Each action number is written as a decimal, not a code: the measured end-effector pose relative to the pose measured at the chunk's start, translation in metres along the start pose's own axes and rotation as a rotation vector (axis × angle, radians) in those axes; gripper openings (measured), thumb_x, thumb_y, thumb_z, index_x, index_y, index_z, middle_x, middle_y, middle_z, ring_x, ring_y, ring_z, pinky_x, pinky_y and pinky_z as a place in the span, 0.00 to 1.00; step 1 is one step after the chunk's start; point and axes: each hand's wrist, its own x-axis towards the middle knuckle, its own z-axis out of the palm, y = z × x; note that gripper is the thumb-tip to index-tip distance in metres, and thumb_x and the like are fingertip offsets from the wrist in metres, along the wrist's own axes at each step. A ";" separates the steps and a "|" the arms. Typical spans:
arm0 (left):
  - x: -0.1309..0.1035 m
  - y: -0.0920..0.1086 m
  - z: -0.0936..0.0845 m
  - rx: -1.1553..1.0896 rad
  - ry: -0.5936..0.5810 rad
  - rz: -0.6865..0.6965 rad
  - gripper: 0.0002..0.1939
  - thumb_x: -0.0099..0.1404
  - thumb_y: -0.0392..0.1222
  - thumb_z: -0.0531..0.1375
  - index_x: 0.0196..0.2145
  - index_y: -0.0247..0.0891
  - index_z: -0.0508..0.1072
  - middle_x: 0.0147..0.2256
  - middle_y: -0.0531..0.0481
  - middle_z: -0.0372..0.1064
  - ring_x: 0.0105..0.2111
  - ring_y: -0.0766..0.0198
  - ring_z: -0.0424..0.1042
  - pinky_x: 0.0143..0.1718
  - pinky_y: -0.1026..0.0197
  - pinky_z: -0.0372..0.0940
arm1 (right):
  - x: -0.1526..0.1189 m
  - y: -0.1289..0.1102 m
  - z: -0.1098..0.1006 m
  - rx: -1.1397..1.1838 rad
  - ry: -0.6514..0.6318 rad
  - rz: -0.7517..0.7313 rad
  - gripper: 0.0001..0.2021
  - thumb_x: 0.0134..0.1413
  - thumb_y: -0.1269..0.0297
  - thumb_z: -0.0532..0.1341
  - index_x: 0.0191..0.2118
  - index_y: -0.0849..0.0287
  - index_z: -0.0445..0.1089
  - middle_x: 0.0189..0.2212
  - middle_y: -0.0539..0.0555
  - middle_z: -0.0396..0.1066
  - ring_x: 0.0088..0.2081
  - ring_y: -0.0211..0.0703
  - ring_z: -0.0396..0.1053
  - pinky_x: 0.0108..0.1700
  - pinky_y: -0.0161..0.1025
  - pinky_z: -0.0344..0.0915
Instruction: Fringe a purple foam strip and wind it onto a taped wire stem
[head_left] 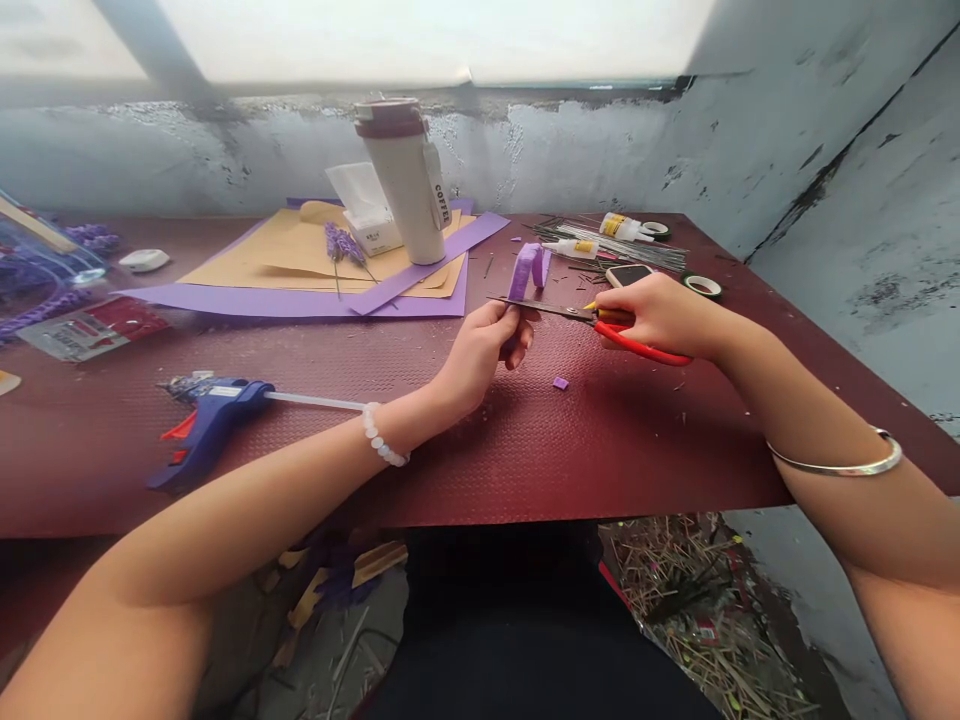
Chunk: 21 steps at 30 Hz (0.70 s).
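While the left hand (480,355) sat at the centre of the frame, its forearm slanting up from the lower left, its thumb and fingers pinched a purple strip (525,268) that stood up and folded over above them. Right of centre, the right hand (656,312) curled round the red handles of the scissors (574,312), its forearm angling in from the lower right; the blades pointed left across the strip, close above the left fingertips. Whether they had met, I could not tell. Between the hands and the front edge, in the lower middle, ran a stretch of red tabletop (465,480) bearing a purple scrap (560,383). A glue gun (217,410) bordered the left forearm at left; a phone (628,274) lay just behind the right hand.
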 end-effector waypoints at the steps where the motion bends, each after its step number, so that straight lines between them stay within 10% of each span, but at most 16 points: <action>1: 0.000 0.000 0.000 -0.002 -0.006 0.000 0.16 0.72 0.28 0.48 0.27 0.33 0.67 0.20 0.57 0.63 0.15 0.77 0.58 0.19 0.70 0.54 | 0.000 0.001 -0.001 0.006 0.001 0.005 0.15 0.52 0.57 0.54 0.21 0.55 0.51 0.17 0.47 0.53 0.22 0.35 0.48 0.30 0.38 0.50; 21: 0.001 0.000 -0.002 0.027 -0.054 0.018 0.15 0.72 0.31 0.50 0.28 0.33 0.69 0.18 0.57 0.62 0.15 0.76 0.58 0.18 0.71 0.53 | -0.002 0.006 -0.002 0.270 -0.143 0.052 0.18 0.49 0.48 0.56 0.20 0.56 0.57 0.18 0.46 0.51 0.23 0.36 0.50 0.28 0.39 0.49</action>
